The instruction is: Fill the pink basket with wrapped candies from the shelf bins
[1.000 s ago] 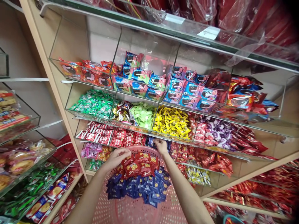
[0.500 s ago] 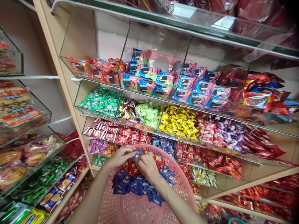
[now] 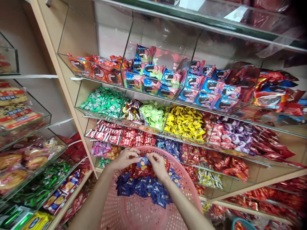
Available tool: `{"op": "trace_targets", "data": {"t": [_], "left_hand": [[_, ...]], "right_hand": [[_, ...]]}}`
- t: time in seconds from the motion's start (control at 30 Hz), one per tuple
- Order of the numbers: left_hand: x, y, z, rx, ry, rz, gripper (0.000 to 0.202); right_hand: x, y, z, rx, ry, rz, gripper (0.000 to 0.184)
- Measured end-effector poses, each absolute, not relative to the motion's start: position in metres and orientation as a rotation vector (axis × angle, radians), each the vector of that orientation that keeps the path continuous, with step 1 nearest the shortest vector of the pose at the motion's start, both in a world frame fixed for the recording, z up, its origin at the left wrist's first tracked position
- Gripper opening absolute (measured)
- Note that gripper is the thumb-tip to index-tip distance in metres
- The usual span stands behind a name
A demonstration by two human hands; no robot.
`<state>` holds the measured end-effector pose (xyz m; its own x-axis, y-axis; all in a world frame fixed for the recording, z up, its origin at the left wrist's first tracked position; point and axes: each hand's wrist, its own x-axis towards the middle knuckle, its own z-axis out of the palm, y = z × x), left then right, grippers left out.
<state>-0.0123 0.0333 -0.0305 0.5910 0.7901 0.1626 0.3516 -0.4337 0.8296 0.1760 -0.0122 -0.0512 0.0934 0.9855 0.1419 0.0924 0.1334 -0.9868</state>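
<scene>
Between my two hands is a small blue candy packet (image 3: 143, 162), held up over the far part of a pink perforated basket (image 3: 189, 188). My left hand (image 3: 126, 159) pinches the packet's left end between thumb and fingers. At its right end, my right hand (image 3: 155, 163) has it pinched too. Below the hands, blue candy packets (image 3: 144, 187) lie in rows in the basket. Red candy packets (image 3: 137, 172) lie behind them, partly hidden by my fingers.
Glass-fronted shelves rise beyond the basket, with green candies (image 3: 104, 102), yellow candies (image 3: 184, 123) and blue-pink snack packs (image 3: 151, 84) in bins. Another shelf with packaged biscuits (image 3: 16, 111) stands left. A teal container (image 3: 242, 223) shows at bottom right.
My right hand has moved slightly right and up, and the blue candy packet now shows flat between both hands. The view has shifted a little.
</scene>
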Motion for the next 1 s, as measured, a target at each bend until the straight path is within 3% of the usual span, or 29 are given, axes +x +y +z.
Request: {"op": "trace_targets", "data": {"t": [0.57, 1.0], "left_hand": [[-0.006, 0.027, -0.022, 1.801, 0.895, 0.785, 0.035], [-0.005, 0.028, -0.033, 1.856, 0.942, 0.807, 0.033]], "right_hand": [[0.185, -0.036, -0.045, -1.271, -1.207, 1.402, 0.039], [0.167, -0.065, -0.067, -1.485, -1.421, 1.492, 0.028]]}}
